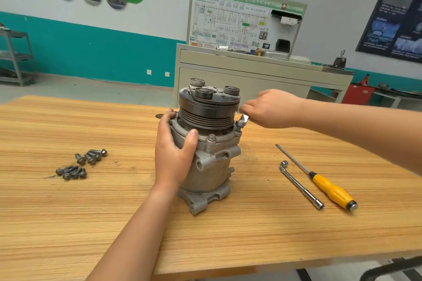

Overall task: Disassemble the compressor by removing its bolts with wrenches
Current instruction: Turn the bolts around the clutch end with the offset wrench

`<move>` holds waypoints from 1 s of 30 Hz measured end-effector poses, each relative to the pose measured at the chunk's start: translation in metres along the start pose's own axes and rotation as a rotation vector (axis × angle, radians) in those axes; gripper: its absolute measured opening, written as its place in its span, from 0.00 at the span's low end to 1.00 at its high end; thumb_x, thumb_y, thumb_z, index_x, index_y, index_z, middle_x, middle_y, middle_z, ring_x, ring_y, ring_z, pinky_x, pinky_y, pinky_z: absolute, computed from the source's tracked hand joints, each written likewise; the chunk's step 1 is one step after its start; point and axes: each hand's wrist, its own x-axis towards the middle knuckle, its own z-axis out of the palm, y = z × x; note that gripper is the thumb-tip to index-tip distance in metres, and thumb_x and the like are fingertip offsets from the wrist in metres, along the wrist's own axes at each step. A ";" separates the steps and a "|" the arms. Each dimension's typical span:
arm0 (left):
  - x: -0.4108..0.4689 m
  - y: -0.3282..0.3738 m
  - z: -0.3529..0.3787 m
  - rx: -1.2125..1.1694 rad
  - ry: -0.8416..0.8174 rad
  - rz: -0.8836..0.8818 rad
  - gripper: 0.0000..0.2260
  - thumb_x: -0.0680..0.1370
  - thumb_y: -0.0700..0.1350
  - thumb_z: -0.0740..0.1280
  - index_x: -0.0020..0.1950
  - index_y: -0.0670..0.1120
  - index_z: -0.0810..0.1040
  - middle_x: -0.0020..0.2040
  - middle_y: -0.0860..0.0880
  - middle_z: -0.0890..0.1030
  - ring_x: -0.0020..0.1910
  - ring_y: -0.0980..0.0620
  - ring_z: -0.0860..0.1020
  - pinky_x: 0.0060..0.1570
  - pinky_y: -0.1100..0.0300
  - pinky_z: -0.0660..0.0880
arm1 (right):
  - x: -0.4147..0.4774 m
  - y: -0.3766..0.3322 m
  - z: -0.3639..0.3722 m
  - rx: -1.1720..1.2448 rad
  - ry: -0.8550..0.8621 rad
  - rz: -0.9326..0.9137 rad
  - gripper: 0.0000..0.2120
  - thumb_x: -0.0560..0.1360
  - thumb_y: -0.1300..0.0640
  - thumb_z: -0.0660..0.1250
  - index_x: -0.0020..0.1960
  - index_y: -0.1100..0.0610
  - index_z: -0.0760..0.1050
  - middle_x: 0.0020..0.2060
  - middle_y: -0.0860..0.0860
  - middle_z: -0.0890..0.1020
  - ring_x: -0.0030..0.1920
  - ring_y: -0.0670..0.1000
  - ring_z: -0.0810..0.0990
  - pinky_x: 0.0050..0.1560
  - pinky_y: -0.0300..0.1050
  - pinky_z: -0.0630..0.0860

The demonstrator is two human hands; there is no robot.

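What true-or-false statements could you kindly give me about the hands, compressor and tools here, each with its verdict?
1. The left hand grips the compressor. True.
2. The right hand holds the yellow-handled screwdriver. False: the screwdriver lies on the table; the hand holds a small wrench at the compressor's rim.
3. Several loose bolts lie on the table on the left hand's side of the compressor. True.
4. The compressor lies on its side. False: it stands upright, pulley on top.
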 end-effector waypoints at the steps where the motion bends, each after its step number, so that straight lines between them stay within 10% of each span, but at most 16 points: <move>1: 0.000 0.000 0.000 -0.003 -0.003 -0.002 0.26 0.67 0.61 0.58 0.63 0.55 0.64 0.55 0.67 0.69 0.53 0.76 0.68 0.48 0.81 0.63 | 0.006 -0.003 0.002 0.060 0.100 -0.019 0.10 0.78 0.63 0.58 0.56 0.65 0.72 0.43 0.58 0.81 0.41 0.59 0.80 0.46 0.52 0.77; 5: -0.001 0.001 0.000 -0.013 0.005 -0.003 0.25 0.67 0.60 0.59 0.62 0.55 0.64 0.54 0.67 0.70 0.53 0.77 0.68 0.47 0.82 0.63 | 0.006 -0.020 0.014 0.321 0.418 0.131 0.09 0.65 0.76 0.68 0.45 0.72 0.78 0.34 0.63 0.82 0.33 0.62 0.81 0.34 0.56 0.80; 11: -0.001 0.000 0.002 -0.009 0.026 -0.006 0.26 0.67 0.60 0.59 0.63 0.54 0.64 0.54 0.67 0.69 0.52 0.78 0.68 0.46 0.83 0.62 | -0.035 -0.022 0.014 0.665 0.399 0.677 0.09 0.80 0.57 0.54 0.50 0.61 0.72 0.30 0.53 0.74 0.31 0.57 0.74 0.31 0.46 0.65; 17: -0.001 0.001 0.003 -0.022 0.027 -0.019 0.27 0.67 0.60 0.58 0.64 0.53 0.64 0.55 0.65 0.69 0.52 0.76 0.68 0.48 0.81 0.63 | -0.047 -0.046 -0.011 0.589 -0.050 0.626 0.12 0.78 0.57 0.52 0.35 0.51 0.62 0.31 0.49 0.69 0.31 0.47 0.67 0.27 0.42 0.59; 30: -0.001 0.000 0.002 -0.024 0.017 -0.029 0.34 0.66 0.61 0.58 0.69 0.47 0.65 0.57 0.63 0.70 0.54 0.74 0.68 0.49 0.82 0.62 | -0.030 -0.048 -0.030 0.028 -0.165 0.391 0.04 0.77 0.62 0.53 0.44 0.58 0.60 0.26 0.50 0.63 0.24 0.50 0.61 0.22 0.41 0.57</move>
